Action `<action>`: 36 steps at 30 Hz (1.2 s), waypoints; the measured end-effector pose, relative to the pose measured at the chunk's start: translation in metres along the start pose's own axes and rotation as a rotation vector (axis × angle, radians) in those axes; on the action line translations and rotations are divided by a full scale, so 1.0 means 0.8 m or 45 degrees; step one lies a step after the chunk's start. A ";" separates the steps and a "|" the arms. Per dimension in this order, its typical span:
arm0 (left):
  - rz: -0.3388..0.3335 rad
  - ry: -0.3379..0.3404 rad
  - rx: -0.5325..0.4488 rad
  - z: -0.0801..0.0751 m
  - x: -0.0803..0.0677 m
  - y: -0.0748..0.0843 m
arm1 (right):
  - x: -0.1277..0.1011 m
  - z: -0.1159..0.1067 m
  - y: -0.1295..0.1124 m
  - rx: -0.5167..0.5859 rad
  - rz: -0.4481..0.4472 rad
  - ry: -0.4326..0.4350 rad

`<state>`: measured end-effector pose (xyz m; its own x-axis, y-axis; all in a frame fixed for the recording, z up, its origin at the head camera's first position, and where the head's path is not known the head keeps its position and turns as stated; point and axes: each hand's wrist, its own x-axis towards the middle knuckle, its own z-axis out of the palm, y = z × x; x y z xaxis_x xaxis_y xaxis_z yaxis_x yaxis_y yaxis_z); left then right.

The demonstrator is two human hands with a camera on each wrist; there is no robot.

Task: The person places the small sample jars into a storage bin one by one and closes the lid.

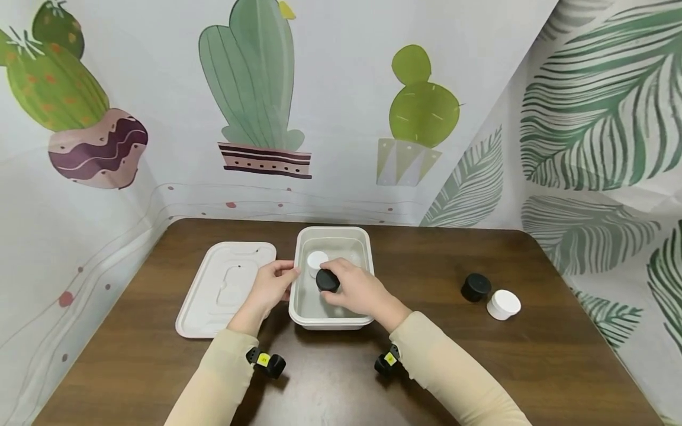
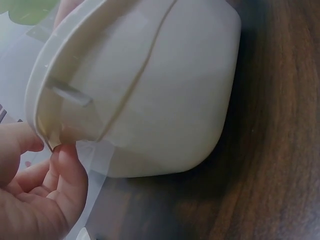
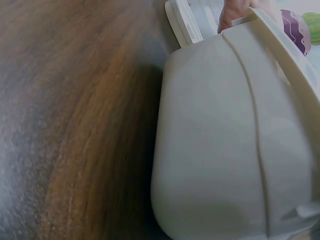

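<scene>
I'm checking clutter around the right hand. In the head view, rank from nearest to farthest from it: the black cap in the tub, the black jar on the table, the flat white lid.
1. Black round cap: gripped by the right hand, over the white plastic tub.
2. Black jar: to its right.
3. Flat white lid: left of the tub.

I see a dark brown wooden desk (image 1: 533, 367) with rounded corners, pushed into a corner. Behind it hangs a pale backdrop (image 1: 341, 77) printed with potted cacti in green, pink and maroon. To my right, a second sheet (image 1: 602, 118) carries large green palm leaves. The light is soft and even.
</scene>
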<state>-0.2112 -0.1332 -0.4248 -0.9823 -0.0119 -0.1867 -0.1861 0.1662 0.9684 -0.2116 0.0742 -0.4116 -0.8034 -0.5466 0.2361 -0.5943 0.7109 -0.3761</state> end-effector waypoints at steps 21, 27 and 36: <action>-0.041 -0.017 0.001 0.002 0.004 0.001 | 0.014 -0.001 0.007 -0.004 -0.043 -0.099; -0.037 -0.038 0.010 0.001 0.001 -0.001 | 0.012 0.004 0.005 -0.022 -0.062 -0.104; -0.010 -0.037 0.036 -0.003 0.005 0.005 | 0.018 0.005 -0.001 -0.104 -0.146 -0.102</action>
<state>-0.2158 -0.1345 -0.4210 -0.9798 0.0156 -0.1994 -0.1927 0.1938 0.9619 -0.2227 0.0642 -0.4114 -0.7265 -0.6574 0.2001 -0.6855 0.6736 -0.2761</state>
